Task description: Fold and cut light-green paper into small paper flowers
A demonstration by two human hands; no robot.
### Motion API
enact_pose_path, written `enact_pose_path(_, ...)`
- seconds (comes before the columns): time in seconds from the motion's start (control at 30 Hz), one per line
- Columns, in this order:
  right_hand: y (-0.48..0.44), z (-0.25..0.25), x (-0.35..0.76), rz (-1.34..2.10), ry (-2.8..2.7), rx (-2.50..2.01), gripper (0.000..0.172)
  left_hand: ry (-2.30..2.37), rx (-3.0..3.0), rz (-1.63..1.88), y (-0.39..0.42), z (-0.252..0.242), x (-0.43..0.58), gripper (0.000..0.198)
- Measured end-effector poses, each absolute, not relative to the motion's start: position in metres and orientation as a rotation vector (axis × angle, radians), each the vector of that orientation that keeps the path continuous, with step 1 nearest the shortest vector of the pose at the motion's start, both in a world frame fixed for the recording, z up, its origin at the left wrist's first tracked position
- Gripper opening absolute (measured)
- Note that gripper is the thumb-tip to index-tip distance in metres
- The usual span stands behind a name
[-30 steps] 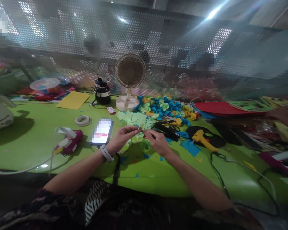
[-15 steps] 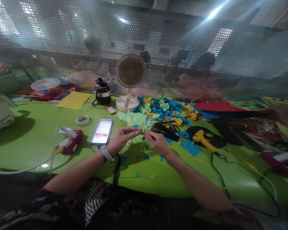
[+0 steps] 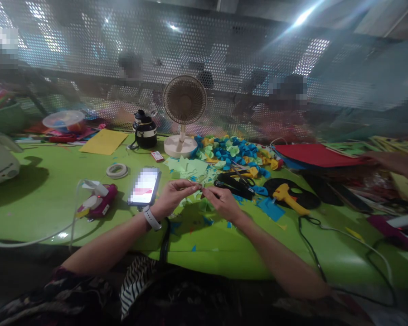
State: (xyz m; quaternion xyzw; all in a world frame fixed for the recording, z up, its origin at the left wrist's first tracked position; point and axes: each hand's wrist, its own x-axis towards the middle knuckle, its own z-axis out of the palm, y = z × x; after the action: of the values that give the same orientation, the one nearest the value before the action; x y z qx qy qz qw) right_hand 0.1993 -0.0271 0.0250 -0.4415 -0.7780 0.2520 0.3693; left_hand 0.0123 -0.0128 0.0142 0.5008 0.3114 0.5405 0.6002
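Observation:
Over the green table (image 3: 98, 235), my left hand (image 3: 177, 194) and my right hand (image 3: 222, 201) meet fingertip to fingertip. Both are closed in a pinch. What lies between the fingers is too small to make out. Pale green paper pieces (image 3: 188, 167) are spread just behind them. A black stapler (image 3: 233, 185) lies beyond my right knuckles, and a yellow glue gun (image 3: 289, 199) rests on a black round plate to its right. Beside my left wrist lies a lit phone (image 3: 144, 186). Blue paper (image 3: 271, 208) sits between the right hand and the glue gun.
A fan (image 3: 185, 102) and a black bottle (image 3: 144, 129) stand at the back, beside a heap of folded paper flowers (image 3: 233, 151). White tape (image 3: 117, 170) and a purple power strip (image 3: 98, 201) lie left. Another person's hand (image 3: 394, 163) is by red sheets (image 3: 319, 155) at right.
My hands have barely moved and stay pinched together. The other person's hand has shifted left onto the red sheets, whose near edge has moved slightly.

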Motion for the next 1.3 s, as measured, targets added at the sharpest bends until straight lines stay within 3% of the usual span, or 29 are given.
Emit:
enact_pose_path(0.7,-0.028,0.027,0.198,0.629,-2.017,-1.135,0.04,0.695,1.132,1.264,-0.016,0.012,0.015,0.02)
enact_pose_path(0.9,-0.03,0.021,0.192,0.471,-2.008,-1.11,0.028,0.695,1.078,1.36,-0.016,0.015,0.015,0.021)
enact_pose_path(1.3,-0.028,0.013,0.193,0.332,-2.022,-0.932,0.024,0.75,1.078,1.361,-0.015,0.014,0.015,0.025)
